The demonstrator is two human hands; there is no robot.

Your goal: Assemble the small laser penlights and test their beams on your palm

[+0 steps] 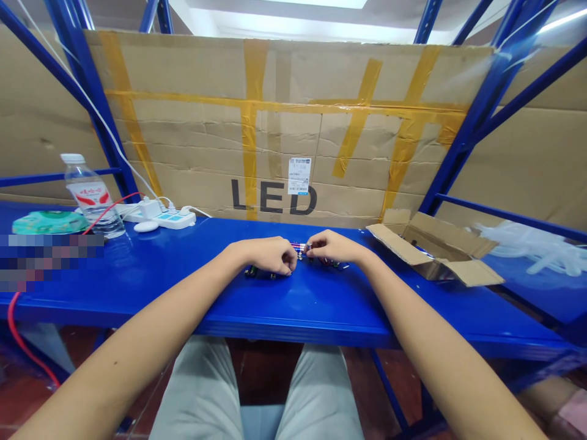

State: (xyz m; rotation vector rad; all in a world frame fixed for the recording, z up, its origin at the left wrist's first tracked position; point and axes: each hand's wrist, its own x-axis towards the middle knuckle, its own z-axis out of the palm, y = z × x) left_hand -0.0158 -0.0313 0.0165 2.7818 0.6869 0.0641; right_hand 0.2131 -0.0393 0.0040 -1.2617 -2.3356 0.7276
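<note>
My hands meet over the middle of a blue steel shelf (183,287). My right hand (332,247) pinches a small metal part (301,249) with a thin red-and-purple wire at its fingertips. My left hand (268,255) is curled just left of that part, its fingertips close to it, and what it holds is hidden. Small dark cylindrical parts (259,272) lie under my left hand, and more small wired parts (334,264) lie under my right hand. Both groups touch the shelf.
An open cardboard box (433,250) stands to the right, with clear plastic (527,247) beyond it. To the left are a water bottle (92,195), a white power strip (160,217), a white mouse (147,226) and a green packet (49,223). Taped cardboard (275,122) forms the back.
</note>
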